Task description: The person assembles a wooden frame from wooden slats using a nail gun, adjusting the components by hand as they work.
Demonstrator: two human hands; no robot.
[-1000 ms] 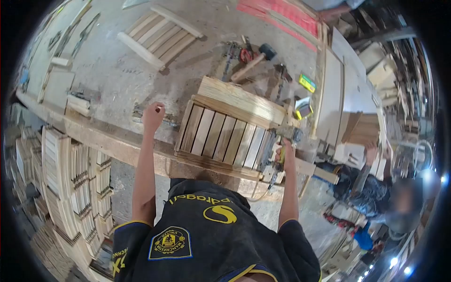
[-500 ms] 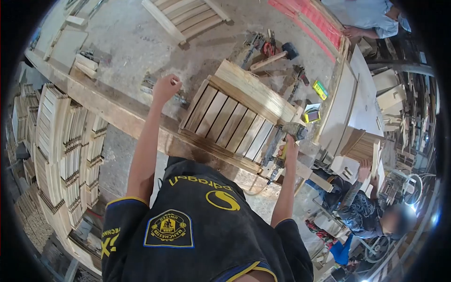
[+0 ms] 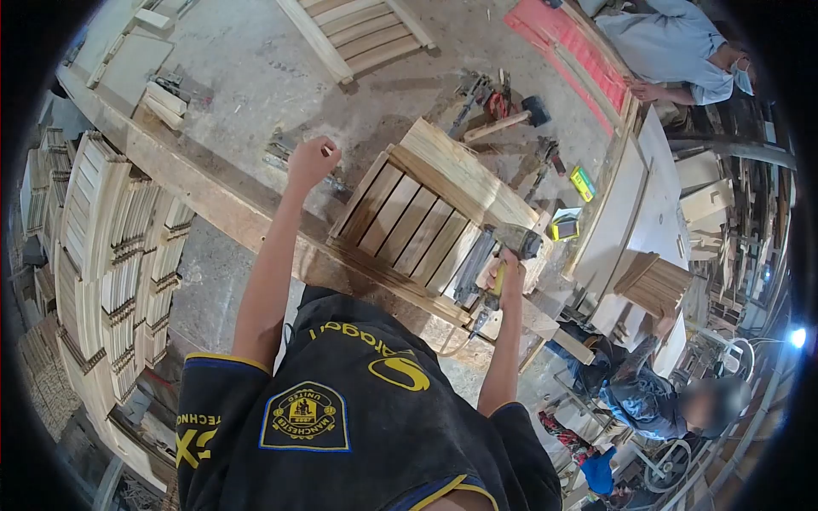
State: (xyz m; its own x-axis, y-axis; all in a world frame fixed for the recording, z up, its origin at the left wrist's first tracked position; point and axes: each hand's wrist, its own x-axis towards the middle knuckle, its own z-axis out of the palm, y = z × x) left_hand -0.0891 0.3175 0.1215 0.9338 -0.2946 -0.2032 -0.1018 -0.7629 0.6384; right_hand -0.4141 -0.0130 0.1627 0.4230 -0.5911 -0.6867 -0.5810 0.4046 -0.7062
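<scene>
A slatted wooden panel (image 3: 409, 223) lies on the dusty workbench (image 3: 247, 94) in front of me, with a stack of light boards (image 3: 464, 175) on its far side. My right hand (image 3: 509, 274) grips a nail gun (image 3: 487, 260) at the panel's right edge, its hose trailing down. My left hand (image 3: 311, 162) is closed in a fist, raised just left of the panel; something small and pale may be pinched in it, too small to tell.
A hammer (image 3: 511, 119) and hand tools (image 3: 481, 89) lie beyond the panel. Another slatted panel (image 3: 358, 30) sits at the far side. Stacks of slat pieces (image 3: 111, 247) stand left below the bench. One person (image 3: 682, 47) works top right, another (image 3: 656, 396) crouches lower right.
My right hand has lifted and tilted the nail gun leftward over the panel's right edge. My left fist stays raised by the panel's left corner. The view has shifted.
</scene>
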